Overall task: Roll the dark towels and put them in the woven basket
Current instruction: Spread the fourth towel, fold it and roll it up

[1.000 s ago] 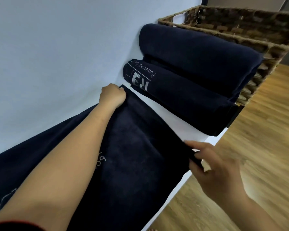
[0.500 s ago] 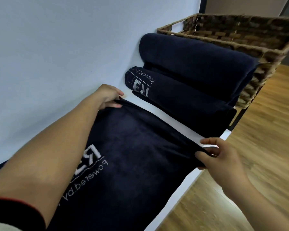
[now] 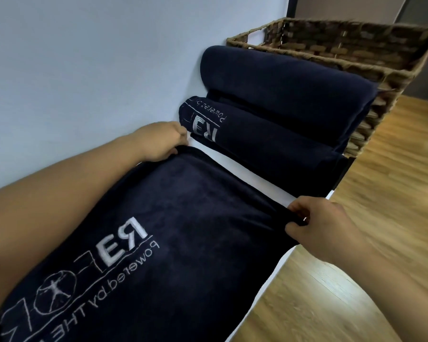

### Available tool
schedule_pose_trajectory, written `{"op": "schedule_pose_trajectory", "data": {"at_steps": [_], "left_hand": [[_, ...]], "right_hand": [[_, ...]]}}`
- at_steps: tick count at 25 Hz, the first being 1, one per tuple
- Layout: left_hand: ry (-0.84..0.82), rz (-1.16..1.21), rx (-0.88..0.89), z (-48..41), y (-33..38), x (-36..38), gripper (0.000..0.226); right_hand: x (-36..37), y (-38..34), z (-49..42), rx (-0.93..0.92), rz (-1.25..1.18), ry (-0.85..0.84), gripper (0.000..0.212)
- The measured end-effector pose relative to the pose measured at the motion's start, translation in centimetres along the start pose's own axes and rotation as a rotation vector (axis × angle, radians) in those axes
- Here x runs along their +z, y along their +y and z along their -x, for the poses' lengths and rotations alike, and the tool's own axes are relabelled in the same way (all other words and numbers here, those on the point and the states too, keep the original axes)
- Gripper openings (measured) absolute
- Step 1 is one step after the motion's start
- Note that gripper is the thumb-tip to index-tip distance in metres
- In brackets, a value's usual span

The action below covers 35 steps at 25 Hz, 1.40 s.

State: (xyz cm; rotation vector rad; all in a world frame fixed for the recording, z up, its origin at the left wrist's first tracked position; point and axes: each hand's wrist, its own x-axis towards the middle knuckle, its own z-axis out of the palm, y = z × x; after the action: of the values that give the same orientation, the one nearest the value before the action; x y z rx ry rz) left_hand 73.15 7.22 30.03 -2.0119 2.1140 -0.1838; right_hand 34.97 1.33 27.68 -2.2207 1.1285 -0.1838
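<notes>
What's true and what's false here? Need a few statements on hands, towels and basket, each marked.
1. The left hand and the right hand both hold the far edge of the flat towel. True.
2. The larger rolled towel and the smaller rolled towel sit inside the woven basket. False: both lie outside it, on the white surface.
3. The flat towel shows white lettering. True.
4. The right hand is empty. False: it pinches the flat towel's corner.
</notes>
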Motion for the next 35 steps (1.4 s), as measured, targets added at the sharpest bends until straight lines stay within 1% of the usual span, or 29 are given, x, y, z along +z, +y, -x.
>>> {"op": "schedule_pose_trajectory", "data": {"at_steps": [2,4,6,7,8,10,11,13,15,17,18,19,21,23,26,27,29,30,32,33,35], "left_hand": [[-0.046,-0.034,0.033,-0.6,0.7,0.3,0.034],[-0.040,-0.101,0.078,-1.1,0.6,0.1,0.024],[-0.015,-0.120,0.127,-1.6,0.0,-0.2,0.018],[-0.020,-0.109,0.126,-1.9,-0.4,-0.3,0.017],[-0.045,-0.102,0.109,-2.0,-0.8,-0.4,0.018],[-0.135,-0.124,0.041,-2.3,-1.0,-0.6,0.029],[-0.170,-0.125,0.018,-2.5,-1.0,-0.7,0.035],[-0.189,-0.086,-0.001,-2.8,-0.8,-0.7,0.044],[-0.179,-0.060,-0.004,-2.9,-0.6,-0.7,0.048],[-0.157,-0.100,0.018,-3.0,-0.5,-0.8,0.045],[-0.150,-0.128,0.028,-3.0,-0.5,-0.8,0.042],[-0.149,-0.156,0.033,-3.1,-0.5,-0.8,0.039],[-0.149,-0.186,0.038,-3.4,-0.6,-0.8,0.034],[-0.170,-0.161,0.051,-3.8,-0.8,-0.6,0.032],[-0.177,-0.061,0.054,-3.9,-0.9,-0.5,0.033],[-0.177,-0.048,0.057,-3.9,-0.9,-0.4,0.030],[-0.198,-0.056,0.063,-4.1,-0.9,-0.3,0.022],[-0.218,-0.052,0.059,-4.3,-0.8,-0.2,0.019],[-0.262,-0.032,0.036,-4.5,-0.9,-0.3,0.014],[-0.275,-0.018,0.017,-4.6,-1.0,-0.4,0.015],[-0.288,-0.016,-0.001,-4.9,-0.7,-0.7,0.023]], "right_hand": [[-0.2,0.0,-0.4,-0.022,0.025,-0.033,0.008],[-0.2,-0.1,-0.6,-0.035,0.030,-0.015,0.006],[-0.1,0.0,-0.7,-0.041,0.016,0.019,0.017],[0.0,0.0,-0.7,-0.041,0.008,0.030,0.019],[-0.1,0.1,-0.7,-0.036,0.002,0.035,0.016],[-0.4,0.3,-0.6,-0.013,-0.017,0.026,0.008],[-0.5,0.5,-0.5,-0.011,-0.027,0.028,0.013],[-0.5,0.7,-0.2,-0.029,-0.061,0.070,0.022],[-0.4,0.3,0.2,-0.037,-0.094,0.098,0.021],[-0.2,-0.2,0.3,-0.003,-0.179,0.075,0.018],[0.0,-0.2,0.1,0.024,-0.214,0.070,0.021],[0.2,-0.2,0.0,0.046,-0.218,0.090,0.025],[0.3,0.0,-0.2,0.075,-0.183,0.141,0.024],[0.2,0.0,-0.2,0.078,-0.185,0.132,0.021],[-0.1,0.0,-0.2,0.070,-0.188,0.091,0.030],[0.0,0.0,-0.3,0.071,-0.180,0.091,0.026],[0.1,0.0,-0.6,0.121,-0.248,0.085,0.016],[0.1,0.1,-0.8,0.173,-0.327,0.077,0.016],[-0.1,0.1,-1.1,0.284,-0.448,0.053,0.022],[-0.2,0.0,-1.2,0.319,-0.461,0.034,0.025],[-0.5,-0.3,-1.4,0.345,-0.384,-0.013,0.027]]}}
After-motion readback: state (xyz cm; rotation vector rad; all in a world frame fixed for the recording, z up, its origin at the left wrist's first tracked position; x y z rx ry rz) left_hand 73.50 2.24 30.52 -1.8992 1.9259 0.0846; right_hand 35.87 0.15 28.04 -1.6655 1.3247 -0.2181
